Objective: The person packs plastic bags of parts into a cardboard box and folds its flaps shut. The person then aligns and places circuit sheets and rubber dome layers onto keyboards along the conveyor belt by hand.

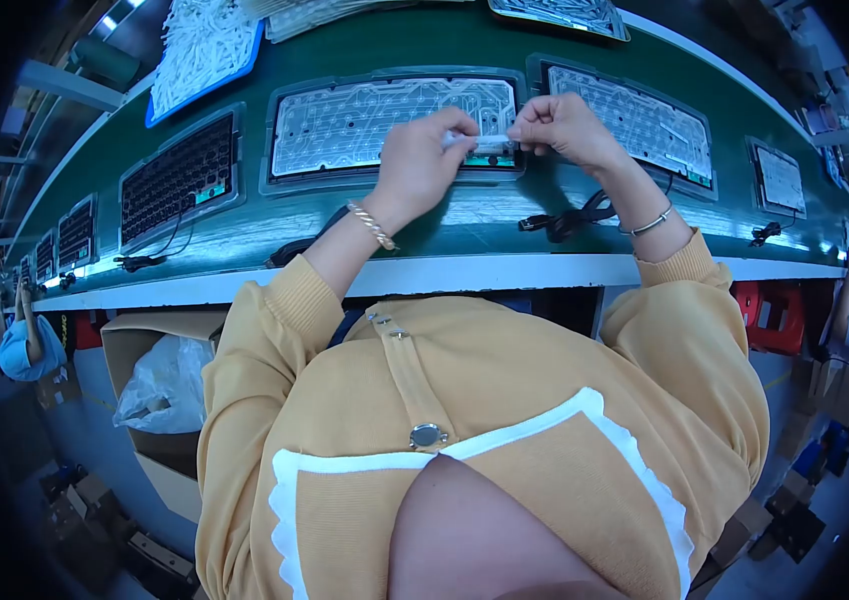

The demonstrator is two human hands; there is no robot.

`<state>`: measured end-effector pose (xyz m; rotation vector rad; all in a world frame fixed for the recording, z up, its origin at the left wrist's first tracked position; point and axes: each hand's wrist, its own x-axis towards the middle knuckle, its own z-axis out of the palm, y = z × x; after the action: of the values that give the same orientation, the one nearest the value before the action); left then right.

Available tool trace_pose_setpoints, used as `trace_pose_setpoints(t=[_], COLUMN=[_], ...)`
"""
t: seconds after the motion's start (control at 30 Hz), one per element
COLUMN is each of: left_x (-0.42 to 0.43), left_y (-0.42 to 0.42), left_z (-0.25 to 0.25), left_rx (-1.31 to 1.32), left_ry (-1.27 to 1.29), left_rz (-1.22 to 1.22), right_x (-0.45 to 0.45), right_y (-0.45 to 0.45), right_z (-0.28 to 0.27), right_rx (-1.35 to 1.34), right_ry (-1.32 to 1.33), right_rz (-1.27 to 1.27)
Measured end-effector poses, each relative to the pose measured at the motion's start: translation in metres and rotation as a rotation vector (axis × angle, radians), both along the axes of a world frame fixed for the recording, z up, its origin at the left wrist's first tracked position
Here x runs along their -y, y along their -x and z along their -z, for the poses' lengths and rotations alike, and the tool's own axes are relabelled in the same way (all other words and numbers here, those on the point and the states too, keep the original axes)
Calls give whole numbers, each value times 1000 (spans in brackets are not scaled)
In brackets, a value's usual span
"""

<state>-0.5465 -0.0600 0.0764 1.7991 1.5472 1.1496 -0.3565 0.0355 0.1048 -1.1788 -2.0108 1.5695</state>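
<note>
Over the right part of a keyboard tray (344, 125) with a clear circuit sheet, both hands hold one small white strip (490, 140) between them. My left hand (420, 160) is closed, its thumb and fingers pinched on the strip's left end. My right hand (566, 130) pinches the strip's right end with thumb and fingertips. A green circuit piece (489, 161) shows just below the strip. Another keyboard with a clear sheet (644, 125) lies behind and to the right of my right hand. A black cable (574, 218) is coiled below that hand.
A blue-rimmed tray of white pieces (204, 55) stands at the upper left, another filled tray (564, 12) at the top. A dark keyboard (181, 180) lies left. Below the bench is a cardboard box (159, 325) with plastic. People (32, 345) sit at both far sides.
</note>
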Motion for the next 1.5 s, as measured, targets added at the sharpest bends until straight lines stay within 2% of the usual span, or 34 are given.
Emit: trace_pose_setpoints(t=[0.03,0.07,0.13,0.17,0.23,0.37,0.47,0.67,0.73,0.8,0.87,1.03,1.1,1.27,1.33,1.5], left_x=[2,2,3,4,8,18,24,25,27,28,25,34,41,55,54,54], left_y=[-2,-2,-2,-1,1,7,11,4,4,13,31,96,122,148,150,151], left_z=[2,6,13,16,16,19,13,13,15,12,6,7,10,13,15,6], left_rx=[-180,-179,-537,-535,-791,-892,-957,-1068,-1116,-1075,-995,-1011,-1091,-1145,-1088,-1095], left_ry=[-122,-122,-276,-280,-315,-425,-353,-351,-273,-267,-179,-99,67,153,120,161], left_rz=[2,6,71,76,155,151,144,130,162,151,161,-50,-159,-184,-161,-118], right_x=[0,-1,-2,-1,3,-3,7,10,12,3,-23,-90,-112,-140,-143,-149], right_y=[0,1,4,4,10,4,8,7,11,16,28,50,64,108,121,144], right_z=[3,8,16,17,12,22,9,10,4,-5,-14,-16,-13,-4,-4,-7], right_rx=[76,76,223,225,378,414,507,483,574,565,465,523,606,686,737,815], right_ry=[32,33,-40,-41,-149,-228,-320,-378,-475,-510,-585,-734,-802,-868,-845,-834], right_rz=[8,12,40,45,46,55,42,69,24,60,211,326,375,346,223,112])
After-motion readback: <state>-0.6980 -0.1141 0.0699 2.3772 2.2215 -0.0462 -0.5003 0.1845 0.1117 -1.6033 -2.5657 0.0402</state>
